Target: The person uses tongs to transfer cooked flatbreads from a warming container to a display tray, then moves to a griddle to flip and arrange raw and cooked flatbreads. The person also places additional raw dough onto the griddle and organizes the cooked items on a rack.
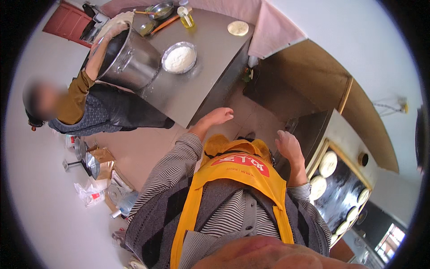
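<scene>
My left hand [218,116] hangs in the air in front of the steel table [204,74], its fingers loosely stretched and nothing in them. To the right, my right hand [289,144] is raised beside the griddle counter, empty, with its fingers slightly bent and apart. Several round flat dough discs, one of them this disc [328,163], lie around the edge of the dark griddle [342,188] to my right. Another pale dough round [238,28] rests on the table's far right corner. A bowl of white flour [179,57] stands near the table's middle.
A person [105,105] at the left reaches over a large steel pot [141,60] on the table. Behind it are an oil jug [186,18], a rolling pin [165,24] and a metal bowl [161,10]. Boxes and bags [101,163] lie on the left floor.
</scene>
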`<move>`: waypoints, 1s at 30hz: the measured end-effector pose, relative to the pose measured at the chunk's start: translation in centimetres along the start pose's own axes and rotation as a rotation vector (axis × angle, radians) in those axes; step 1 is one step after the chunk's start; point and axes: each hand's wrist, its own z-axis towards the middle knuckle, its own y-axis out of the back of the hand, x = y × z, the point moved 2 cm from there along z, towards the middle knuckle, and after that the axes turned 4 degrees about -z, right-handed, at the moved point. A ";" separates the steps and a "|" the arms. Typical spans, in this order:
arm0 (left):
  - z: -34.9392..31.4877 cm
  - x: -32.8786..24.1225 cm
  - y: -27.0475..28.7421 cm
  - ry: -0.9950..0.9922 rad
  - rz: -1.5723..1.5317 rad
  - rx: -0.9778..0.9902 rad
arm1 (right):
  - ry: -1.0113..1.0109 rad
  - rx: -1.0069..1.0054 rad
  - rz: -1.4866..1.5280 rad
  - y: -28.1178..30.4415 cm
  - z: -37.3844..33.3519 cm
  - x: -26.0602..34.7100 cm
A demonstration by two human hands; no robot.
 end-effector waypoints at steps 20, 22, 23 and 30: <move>41.7 0.1 30.5 0.401 0.427 -0.293 | -0.450 0.076 0.118 7.3 14.3 -10.6; 45.0 3.0 31.5 0.367 0.540 -0.404 | -0.461 0.035 0.135 8.2 16.1 -10.5; 47.0 4.0 31.2 0.343 0.595 -0.450 | -0.484 0.014 0.152 8.9 17.7 -10.0; 51.4 9.4 31.6 0.311 -0.109 -0.300 | -0.542 0.069 0.264 8.9 22.3 -7.6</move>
